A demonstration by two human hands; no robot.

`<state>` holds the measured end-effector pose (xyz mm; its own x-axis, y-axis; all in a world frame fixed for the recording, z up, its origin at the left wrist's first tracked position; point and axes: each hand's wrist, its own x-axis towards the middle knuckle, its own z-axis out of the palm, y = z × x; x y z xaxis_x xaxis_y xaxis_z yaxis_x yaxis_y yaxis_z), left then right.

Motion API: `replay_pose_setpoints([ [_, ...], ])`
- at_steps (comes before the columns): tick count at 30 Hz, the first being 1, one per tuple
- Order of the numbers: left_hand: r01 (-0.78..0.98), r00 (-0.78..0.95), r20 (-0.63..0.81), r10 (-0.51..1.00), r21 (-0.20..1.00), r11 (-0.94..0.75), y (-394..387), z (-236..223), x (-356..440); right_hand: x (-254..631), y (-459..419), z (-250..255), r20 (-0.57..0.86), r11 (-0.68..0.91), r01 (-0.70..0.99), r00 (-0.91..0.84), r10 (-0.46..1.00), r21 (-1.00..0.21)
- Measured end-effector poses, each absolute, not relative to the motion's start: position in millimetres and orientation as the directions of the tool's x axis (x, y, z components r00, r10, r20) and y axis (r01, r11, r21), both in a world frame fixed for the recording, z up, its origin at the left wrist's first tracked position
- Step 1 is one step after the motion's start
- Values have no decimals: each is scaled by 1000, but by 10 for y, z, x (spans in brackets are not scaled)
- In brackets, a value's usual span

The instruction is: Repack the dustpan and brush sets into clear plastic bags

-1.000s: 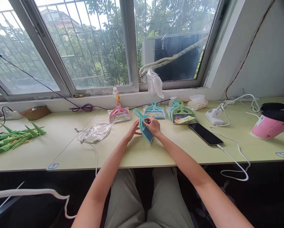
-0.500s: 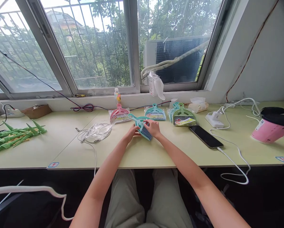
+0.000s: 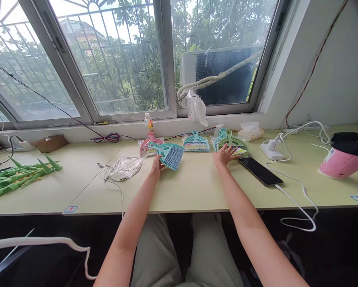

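Observation:
My left hand [image 3: 157,165] grips a teal mini dustpan and brush set [image 3: 170,155], tilted above the table with its bluish bristles to the right. My right hand [image 3: 223,156] has its fingers spread in front of a green dustpan and brush set [image 3: 230,140]; whether it touches the set I cannot tell. A yellow label shows beside those fingers. Between my hands, farther back, lies a wrapped teal dustpan and brush set [image 3: 196,142]. A pink wrapped set [image 3: 150,142] is partly hidden behind the one I hold.
A crumpled clear bag with a white cable [image 3: 125,168] lies left. On the right are a black phone [image 3: 261,172] on a charging cable, a white power adapter [image 3: 271,150] and a pink cup [image 3: 343,161]. A drink bottle [image 3: 148,122] stands by the window.
My right hand has let go of the teal set and moved right to the green set. The left hand has shifted slightly left, turning the teal set so its bristles face right.

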<state>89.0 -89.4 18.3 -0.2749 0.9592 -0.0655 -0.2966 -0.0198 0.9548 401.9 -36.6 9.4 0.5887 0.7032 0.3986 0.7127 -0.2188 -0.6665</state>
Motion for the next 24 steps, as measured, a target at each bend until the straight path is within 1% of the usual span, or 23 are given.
replay_pose_setpoints([
  [2,-313,-306,-74,949,949,-27,-898,195,872,4047,-322,44,318,-249,663,612,724,-706],
  [4,-305,-319,-75,945,952,-28,-897,197,862,4047,-287,-1,294,-233,652,593,750,-722],
  [9,-265,-306,-63,950,964,-22,-878,169,852,3989,-250,-59,426,-69,694,514,745,-717],
  [11,-273,-301,-70,951,962,-16,-874,159,850,3966,-251,-35,444,-35,678,519,731,-735],
  [13,-284,-294,-74,953,959,-13,-881,156,848,3941,-263,23,431,-8,632,539,723,-775],
  [15,-278,-273,-45,961,960,-34,-901,160,849,3891,-292,103,450,52,604,531,718,-795],
  [16,-269,-261,-21,965,962,-52,-914,165,852,3848,-317,146,483,97,611,507,714,-785],
  [17,-258,-250,2,968,964,-69,-929,170,858,3790,-350,186,528,151,632,466,710,-760],
  [19,-235,-238,34,971,968,-91,-955,181,876,3623,-446,250,630,276,689,333,701,-671],
  [22,-233,-232,46,972,967,-101,-963,184,919,3285,-645,277,732,488,723,35,680,-488],
  [24,-256,-223,38,974,962,-96,-946,175,949,3061,-773,248,731,607,711,-194,654,-355],
])
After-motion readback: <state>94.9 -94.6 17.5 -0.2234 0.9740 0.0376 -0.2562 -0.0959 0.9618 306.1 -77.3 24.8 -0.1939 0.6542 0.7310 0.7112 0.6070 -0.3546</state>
